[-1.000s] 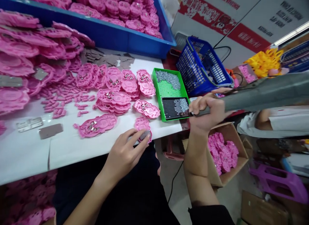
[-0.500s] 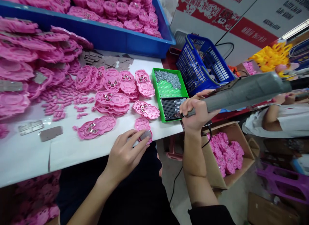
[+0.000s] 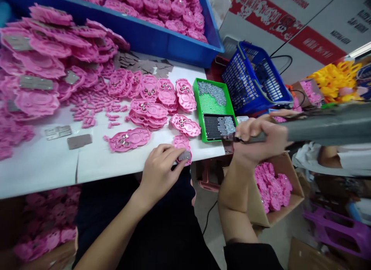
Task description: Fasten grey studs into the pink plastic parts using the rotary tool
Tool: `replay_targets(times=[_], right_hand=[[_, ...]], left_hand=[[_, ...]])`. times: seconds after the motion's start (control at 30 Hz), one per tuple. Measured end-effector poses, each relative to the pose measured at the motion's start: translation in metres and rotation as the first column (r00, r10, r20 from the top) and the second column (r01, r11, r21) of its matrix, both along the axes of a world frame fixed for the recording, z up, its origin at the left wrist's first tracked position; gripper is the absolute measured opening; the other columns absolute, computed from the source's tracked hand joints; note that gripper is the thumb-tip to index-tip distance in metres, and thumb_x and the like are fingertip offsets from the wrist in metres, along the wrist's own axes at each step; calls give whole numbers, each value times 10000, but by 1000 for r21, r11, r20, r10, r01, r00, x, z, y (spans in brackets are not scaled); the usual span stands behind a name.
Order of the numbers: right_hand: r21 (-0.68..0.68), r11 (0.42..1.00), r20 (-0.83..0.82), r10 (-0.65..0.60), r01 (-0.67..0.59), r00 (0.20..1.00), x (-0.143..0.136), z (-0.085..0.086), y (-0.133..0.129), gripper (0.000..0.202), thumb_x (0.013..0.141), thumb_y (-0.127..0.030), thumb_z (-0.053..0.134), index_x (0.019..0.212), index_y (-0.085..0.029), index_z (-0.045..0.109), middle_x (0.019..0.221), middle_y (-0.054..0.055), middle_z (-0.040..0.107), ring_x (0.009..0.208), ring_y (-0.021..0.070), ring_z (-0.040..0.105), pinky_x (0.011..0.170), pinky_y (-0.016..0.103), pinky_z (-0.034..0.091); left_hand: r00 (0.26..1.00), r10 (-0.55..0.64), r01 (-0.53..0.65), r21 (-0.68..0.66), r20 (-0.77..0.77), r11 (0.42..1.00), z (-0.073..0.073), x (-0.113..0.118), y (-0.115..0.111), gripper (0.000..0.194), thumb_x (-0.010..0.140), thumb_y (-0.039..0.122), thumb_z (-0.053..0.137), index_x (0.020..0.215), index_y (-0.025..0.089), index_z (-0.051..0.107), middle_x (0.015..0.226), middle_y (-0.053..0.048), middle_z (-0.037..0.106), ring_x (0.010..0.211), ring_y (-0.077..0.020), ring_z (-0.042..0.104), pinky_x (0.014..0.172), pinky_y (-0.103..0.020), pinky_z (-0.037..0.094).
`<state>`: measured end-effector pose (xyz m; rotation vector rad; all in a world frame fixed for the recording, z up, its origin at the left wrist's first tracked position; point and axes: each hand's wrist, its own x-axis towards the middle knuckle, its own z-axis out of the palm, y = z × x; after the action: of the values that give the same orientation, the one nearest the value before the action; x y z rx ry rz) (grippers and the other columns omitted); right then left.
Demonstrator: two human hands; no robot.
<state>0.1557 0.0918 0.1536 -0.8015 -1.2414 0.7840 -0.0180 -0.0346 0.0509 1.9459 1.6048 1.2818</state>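
Observation:
My left hand (image 3: 162, 171) is at the table's front edge, its thumb and fingers closed on a pink plastic toy part (image 3: 182, 142). A small grey metal plate (image 3: 184, 156) lies on that part, beside my fingertips. My right hand (image 3: 257, 140) is wrapped round a grey electric screwdriver (image 3: 327, 125), held nearly level. Its dark tip reaches the near right corner of a black perforated screw plate (image 3: 213, 127), which sits inside a green tray (image 3: 199, 111). Loose silvery screws (image 3: 213, 91) lie in the tray's far half. Whether a screw is on the tip cannot be made out.
Stacked pink parts (image 3: 147, 113) and small pink pegs (image 3: 87, 107) cover the white table. A blue bin (image 3: 162, 41) stands behind, a blue basket (image 3: 257, 80) beyond the tray. Below right is a cardboard box (image 3: 278, 219). Another person's sleeve (image 3: 350, 156) shows at the right.
My left fingers have drawn together at the plate, uncovering more of it. The screwdriver's rear end has swung down to nearly level, while its tip stays by the screw plate. The view has shifted.

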Motion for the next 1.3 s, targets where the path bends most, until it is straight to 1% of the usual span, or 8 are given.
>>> replay_targets(times=[0.07, 0.13, 0.23, 0.33, 0.57, 0.8, 1.1, 1.3], right_hand=[[113, 991, -53, 73, -67, 996, -11, 10, -18, 168, 842, -380, 639, 784, -270, 527, 496, -89, 316, 330, 96, 302, 342, 275, 341], [73, 982, -37, 179, -176, 983, -26, 15, -36, 106, 840, -275, 673, 894, -291, 584, 498, -98, 373, 329, 106, 341, 339, 279, 373], [32, 922, -2, 386, -386, 922, -44, 7, -53, 168, 870, -221, 678, 973, -310, 579, 490, -114, 414, 313, 97, 337, 325, 255, 353], [-41, 883, 9, 469, -468, 883, -50, -7, -55, 195, 883, -194, 650, 1012, -311, 561, 509, -119, 450, 314, 88, 349, 350, 245, 381], [-122, 905, -31, 406, -407, 913, -55, -21, -59, 174, 888, -180, 595, 1017, -278, 527, 537, -128, 474, 361, 76, 392, 435, 238, 438], [-100, 885, -55, 452, -455, 891, -58, -25, -57, 184, 878, -184, 630, 1015, -287, 564, 533, -114, 461, 368, 85, 387, 437, 267, 423], [-176, 869, 26, 474, -462, 880, -57, -25, -59, 211, 890, -225, 637, 1000, -287, 468, 562, -124, 463, 389, 80, 425, 437, 240, 415], [-156, 846, 35, 521, -510, 853, -59, -27, -60, 220, 909, -239, 657, 1020, -273, 470, 598, -123, 475, 399, 65, 404, 462, 247, 420]], left_hand=[[1000, -9, 9, -30, 14, 999, 2, -1, 0, 183, 964, 226, 709, 1144, 199, 713, 1008, -89, 779, 1003, -279, 663, 834, -420, 552], [999, -23, 26, -87, 32, 996, 5, -2, 0, 218, 952, 218, 725, 1168, 199, 708, 1043, -95, 774, 1032, -282, 662, 856, -428, 556], [998, -26, 36, -172, 61, 984, 9, -2, -1, 308, 923, 207, 759, 1224, 203, 692, 1084, -100, 764, 1056, -286, 661, 878, -436, 562], [997, 1, 13, -184, 78, 983, 10, 0, -1, 315, 905, 169, 762, 1212, 205, 697, 1060, -91, 762, 1041, -284, 660, 873, -434, 557], [999, 22, -12, -195, 48, 981, 15, 3, 3, 301, 865, 106, 721, 1153, 194, 713, 1031, -82, 772, 1022, -296, 644, 820, -427, 531], [999, 15, -7, -194, 42, 981, 15, 3, 4, 288, 855, 104, 693, 1125, 203, 701, 1029, -71, 776, 1032, -290, 636, 808, -411, 507], [997, -5, 20, -215, 72, 976, 14, 2, 5, 316, 853, 109, 705, 1158, 194, 695, 1028, -74, 765, 1057, -289, 635, 842, -414, 507], [995, -35, 59, -250, 98, 966, 15, -1, 6, 262, 891, 177, 731, 1148, 214, 697, 1010, -63, 751, 1047, -279, 630, 867, -412, 508]])
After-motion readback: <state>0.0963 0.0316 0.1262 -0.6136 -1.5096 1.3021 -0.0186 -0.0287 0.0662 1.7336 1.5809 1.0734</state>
